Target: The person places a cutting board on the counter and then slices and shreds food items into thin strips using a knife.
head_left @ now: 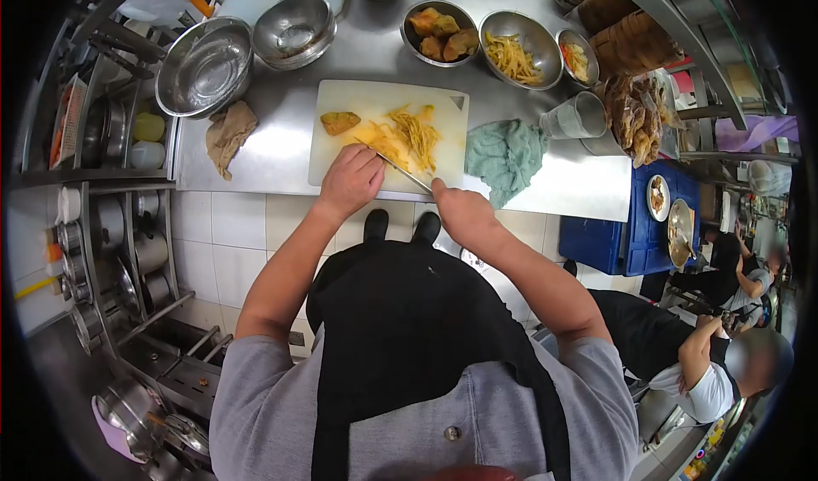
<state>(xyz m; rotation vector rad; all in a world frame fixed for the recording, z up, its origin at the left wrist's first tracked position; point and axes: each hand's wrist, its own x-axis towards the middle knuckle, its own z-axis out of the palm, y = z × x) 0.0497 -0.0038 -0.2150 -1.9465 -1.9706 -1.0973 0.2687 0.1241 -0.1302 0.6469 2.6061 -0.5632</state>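
My right hand is closed round the handle of a knife, whose blade slants up and left over the white cutting board. My left hand rests at the board's front edge, fingers curled beside the blade tip. Under those fingertips is a yellow-orange vegetable piece, mostly hidden. A heap of yellow strips lies on the board above the blade. Farther left on it sits an uncut yellow-orange chunk.
Behind the board stand a bowl of orange chunks and a bowl of yellow strips. Metal bowls and a brown cloth lie left; a green cloth and clear container right. Another person stands at right.
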